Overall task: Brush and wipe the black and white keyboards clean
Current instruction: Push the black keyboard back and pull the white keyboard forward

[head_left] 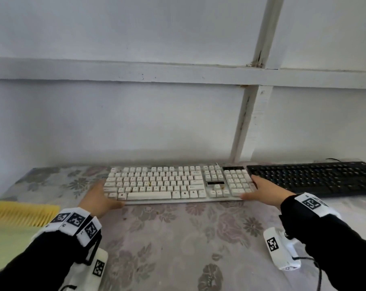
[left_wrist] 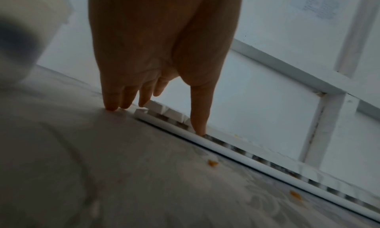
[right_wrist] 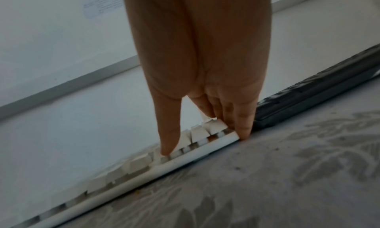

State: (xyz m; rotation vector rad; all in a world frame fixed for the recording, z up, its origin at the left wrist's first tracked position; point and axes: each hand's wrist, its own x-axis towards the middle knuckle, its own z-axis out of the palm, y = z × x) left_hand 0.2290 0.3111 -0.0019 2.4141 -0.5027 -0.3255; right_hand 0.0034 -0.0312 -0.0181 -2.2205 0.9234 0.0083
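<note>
The white keyboard (head_left: 156,183) lies across the middle of the table, parallel to the wall. My left hand (head_left: 107,196) is at its left end, fingers straight along the side and thumb on the front edge. In the left wrist view my left hand (left_wrist: 156,117) touches the keyboard's corner (left_wrist: 144,112). My right hand (head_left: 254,189) is at the right end in the same way. The right wrist view shows my right hand (right_wrist: 205,145) with its thumb on the keys of the white keyboard (right_wrist: 144,171). The black keyboard (head_left: 314,177) lies just right of it, also seen as the black keyboard (right_wrist: 308,98).
A yellow brush (head_left: 24,215) and a pale green cloth (head_left: 7,244) lie at the table's left edge. The floral tablecloth (head_left: 177,238) carries small orange crumbs (left_wrist: 212,163) in front of the white keyboard. A white wall stands close behind both keyboards.
</note>
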